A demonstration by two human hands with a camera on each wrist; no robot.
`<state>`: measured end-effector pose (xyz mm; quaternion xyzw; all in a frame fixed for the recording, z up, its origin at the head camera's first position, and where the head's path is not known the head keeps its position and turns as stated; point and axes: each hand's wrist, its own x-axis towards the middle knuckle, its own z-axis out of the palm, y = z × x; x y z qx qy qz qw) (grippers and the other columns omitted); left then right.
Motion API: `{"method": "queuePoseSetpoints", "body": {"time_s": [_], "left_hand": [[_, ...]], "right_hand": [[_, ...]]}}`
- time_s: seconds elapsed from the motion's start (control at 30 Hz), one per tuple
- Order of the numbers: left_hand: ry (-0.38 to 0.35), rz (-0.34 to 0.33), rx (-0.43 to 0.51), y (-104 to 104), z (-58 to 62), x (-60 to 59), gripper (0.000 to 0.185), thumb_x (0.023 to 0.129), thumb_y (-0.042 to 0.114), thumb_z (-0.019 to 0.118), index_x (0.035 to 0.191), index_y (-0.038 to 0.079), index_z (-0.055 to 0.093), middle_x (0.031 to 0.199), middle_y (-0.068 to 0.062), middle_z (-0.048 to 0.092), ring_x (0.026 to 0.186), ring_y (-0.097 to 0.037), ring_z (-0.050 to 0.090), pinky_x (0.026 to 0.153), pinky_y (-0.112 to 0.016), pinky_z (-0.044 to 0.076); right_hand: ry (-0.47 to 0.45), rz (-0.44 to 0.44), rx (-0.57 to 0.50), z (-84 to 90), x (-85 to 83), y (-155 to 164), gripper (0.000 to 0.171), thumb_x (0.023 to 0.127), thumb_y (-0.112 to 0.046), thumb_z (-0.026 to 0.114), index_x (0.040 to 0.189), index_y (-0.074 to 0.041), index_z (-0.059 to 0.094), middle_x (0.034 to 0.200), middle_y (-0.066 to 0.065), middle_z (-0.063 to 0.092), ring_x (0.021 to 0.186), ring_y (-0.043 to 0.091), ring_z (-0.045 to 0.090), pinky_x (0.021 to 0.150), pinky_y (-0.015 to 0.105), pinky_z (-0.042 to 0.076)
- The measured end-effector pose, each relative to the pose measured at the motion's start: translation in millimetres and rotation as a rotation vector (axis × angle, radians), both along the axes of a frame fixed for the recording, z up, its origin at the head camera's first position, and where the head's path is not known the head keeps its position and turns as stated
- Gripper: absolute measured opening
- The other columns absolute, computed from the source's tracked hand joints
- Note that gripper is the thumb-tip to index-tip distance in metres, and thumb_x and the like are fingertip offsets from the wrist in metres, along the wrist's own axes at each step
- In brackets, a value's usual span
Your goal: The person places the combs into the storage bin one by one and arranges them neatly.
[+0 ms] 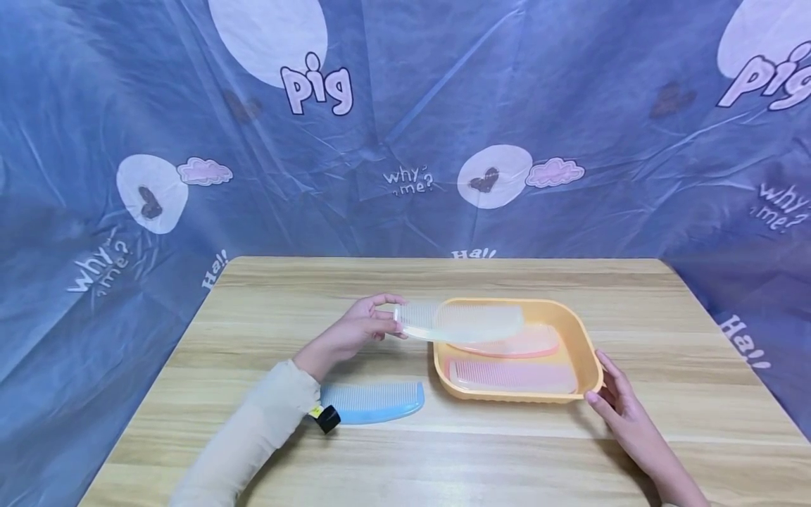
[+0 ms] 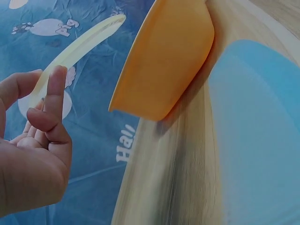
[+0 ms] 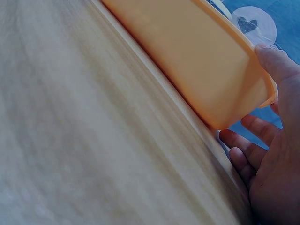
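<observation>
My left hand (image 1: 361,329) pinches one end of a pale yellow-green see-through comb (image 1: 469,322) between thumb and fingers. That comb is held up, its far end over the left part of a yellow-orange plastic basket (image 1: 507,396); the left wrist view shows the comb (image 2: 89,42) raised beside the basket wall (image 2: 164,56). Inside the basket lie two pinkish combs (image 1: 519,378), the rear one (image 1: 546,343) partly behind the held comb. My right hand (image 1: 627,412) grips the basket's right front corner, thumb on the rim and fingers along the outer wall (image 3: 201,61).
A blue comb (image 1: 380,405) lies on the wooden table (image 1: 481,458) just left of the basket, partly behind the left wrist and a small black object (image 1: 328,419) at the cuff. A blue printed cloth (image 1: 405,127) hangs behind the table and along its sides.
</observation>
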<state>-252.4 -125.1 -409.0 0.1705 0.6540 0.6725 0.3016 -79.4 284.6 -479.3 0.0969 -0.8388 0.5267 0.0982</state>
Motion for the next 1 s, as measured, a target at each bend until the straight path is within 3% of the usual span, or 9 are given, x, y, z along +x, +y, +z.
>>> {"method": "queuePoseSetpoints", "body": {"time_s": [0.23, 0.67, 1.0], "left_hand": [[-0.039, 0.036, -0.006, 21.3, -3.8, -0.9, 0.055, 0.085, -0.003, 0.061, 0.136, -0.002, 0.042, 0.072, 0.009, 0.072, 0.067, -0.003, 0.066, 0.053, -0.018, 0.033], [-0.096, 0.036, -0.04, 58.6, -9.9, 1.4, 0.052, 0.086, -0.003, 0.061, 0.136, 0.002, 0.047, 0.071, 0.007, 0.071, 0.068, -0.004, 0.068, 0.049, -0.017, 0.033], [-0.083, 0.05, -0.087, 77.3, -11.7, 0.5, 0.049, 0.088, 0.001, 0.062, 0.135, 0.007, 0.05, 0.072, 0.006, 0.07, 0.069, -0.004, 0.069, 0.048, -0.016, 0.034]], "right_hand": [[-0.011, -0.006, -0.008, 1.1, 0.5, 0.7, 0.069, 0.095, 0.009, 0.045, 0.154, -0.004, 0.011, 0.141, -0.03, 0.031, 0.119, -0.02, 0.038, 0.092, -0.001, 0.031], [-0.017, -0.011, 0.005, 0.3, 0.8, 1.3, 0.069, 0.096, 0.008, 0.045, 0.154, -0.004, 0.011, 0.142, -0.03, 0.029, 0.119, -0.021, 0.037, 0.092, -0.002, 0.031], [-0.02, -0.013, 0.011, 0.1, 1.4, 1.8, 0.069, 0.096, 0.008, 0.045, 0.154, -0.006, 0.011, 0.141, -0.031, 0.029, 0.119, -0.021, 0.037, 0.092, -0.001, 0.031]]}}
